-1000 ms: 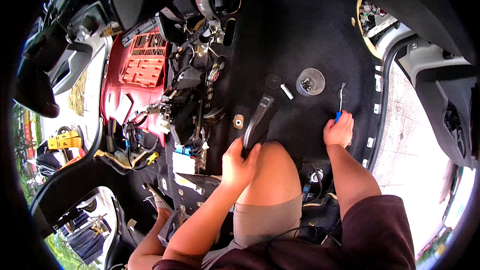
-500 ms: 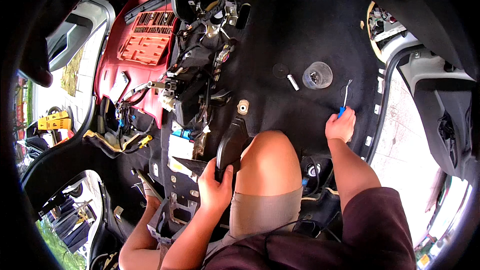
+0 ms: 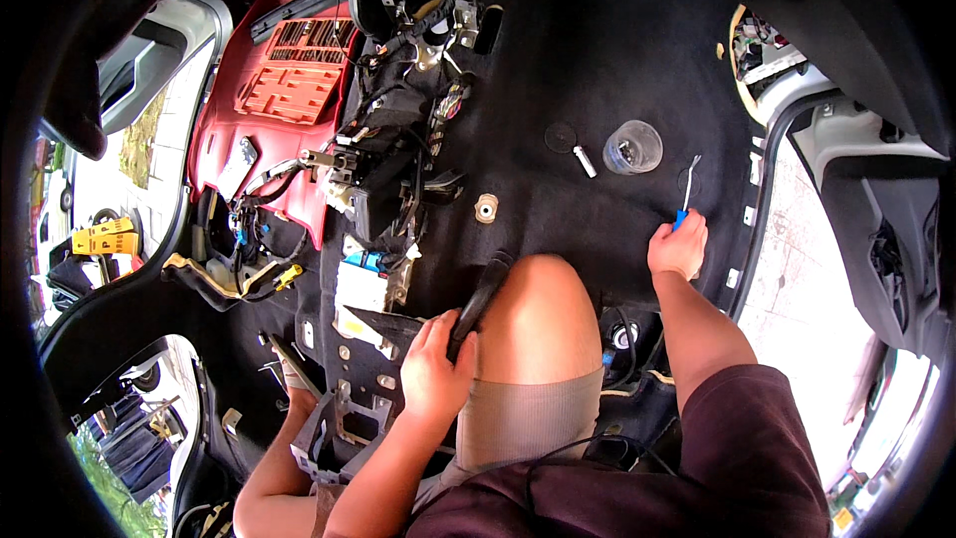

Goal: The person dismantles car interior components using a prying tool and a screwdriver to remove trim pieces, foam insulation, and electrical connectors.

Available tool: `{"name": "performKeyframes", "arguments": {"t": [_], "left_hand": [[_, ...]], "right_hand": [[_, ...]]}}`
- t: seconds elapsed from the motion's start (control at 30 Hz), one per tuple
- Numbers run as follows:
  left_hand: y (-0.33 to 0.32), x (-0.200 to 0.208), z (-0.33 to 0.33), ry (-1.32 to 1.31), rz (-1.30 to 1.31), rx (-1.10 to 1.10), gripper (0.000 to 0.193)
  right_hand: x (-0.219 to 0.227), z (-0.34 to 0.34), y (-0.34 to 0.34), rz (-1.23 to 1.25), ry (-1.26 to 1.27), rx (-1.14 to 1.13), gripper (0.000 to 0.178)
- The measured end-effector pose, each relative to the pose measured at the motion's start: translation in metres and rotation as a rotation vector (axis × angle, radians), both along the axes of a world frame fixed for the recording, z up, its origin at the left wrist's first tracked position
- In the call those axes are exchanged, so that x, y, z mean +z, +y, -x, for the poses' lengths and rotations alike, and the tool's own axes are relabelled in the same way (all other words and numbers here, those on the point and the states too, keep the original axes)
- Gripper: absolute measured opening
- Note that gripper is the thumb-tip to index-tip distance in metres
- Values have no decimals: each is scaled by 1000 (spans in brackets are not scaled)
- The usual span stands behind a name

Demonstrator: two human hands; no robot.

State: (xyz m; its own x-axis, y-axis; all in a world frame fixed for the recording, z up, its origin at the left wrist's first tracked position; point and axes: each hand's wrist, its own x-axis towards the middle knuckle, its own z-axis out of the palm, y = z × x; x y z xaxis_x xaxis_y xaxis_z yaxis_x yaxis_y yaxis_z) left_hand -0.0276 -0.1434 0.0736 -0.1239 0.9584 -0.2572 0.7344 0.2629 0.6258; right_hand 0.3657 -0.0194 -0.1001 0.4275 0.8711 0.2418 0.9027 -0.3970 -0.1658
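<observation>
My left hand [image 3: 436, 364] is closed round the lower end of a long black plastic trim piece [image 3: 484, 294], which leans edge-on beside my bent knee. On the black carpet to the right, my right hand [image 3: 678, 246] is wrapped round the blue handle of a small pry tool [image 3: 690, 197]. Its thin metal shaft ends in a forked tip pointing away from me. Beyond that hand stands a clear plastic cup [image 3: 634, 147] with small metal parts in it. A short silver-white cylinder [image 3: 585, 161] lies left of the cup, next to a flat black disc [image 3: 560, 137].
Exposed wiring and brackets [image 3: 398, 149] run along the stripped car interior's middle. An orange tool case [image 3: 294, 85] lies open on a red sheet [image 3: 224, 139] at the far left. A metal bracket frame [image 3: 349, 418] sits near my left forearm. Door openings flank both sides.
The trim piece has turned in my left hand, from its broad side to a narrow edge, and tilts further right against the knee. My right hand and the pry tool have hardly moved.
</observation>
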Motion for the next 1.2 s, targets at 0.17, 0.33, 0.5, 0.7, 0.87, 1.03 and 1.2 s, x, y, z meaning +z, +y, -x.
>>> {"name": "performKeyframes", "arguments": {"t": [0.17, 0.33, 0.5, 0.7, 0.87, 1.03, 1.2], "left_hand": [[8, -3, -15, -8, -14, -53, 40], [29, -5, -19, -72, -77, 0, 37], [78, -11, -33, -274, -175, 96, 26], [133, -16, -49, -270, -359, 108, 20], [169, -9, -75, -660, -338, 246, 39], [156, -17, -66, -541, -203, 96, 53], [161, 56, -13, -537, -310, 131, 30]], "right_hand": [[5, 3, 1, 42, 19, -22, 42], [4, 3, 1, 18, 16, -6, 42], [2, -1, 1, 33, 9, -7, 41], [0, -2, 0, 45, 11, -5, 41], [6, 1, 1, 57, 45, 0, 40], [13, 5, 2, 79, 61, 11, 40], [4, 0, -1, 19, 25, 15, 43]]}}
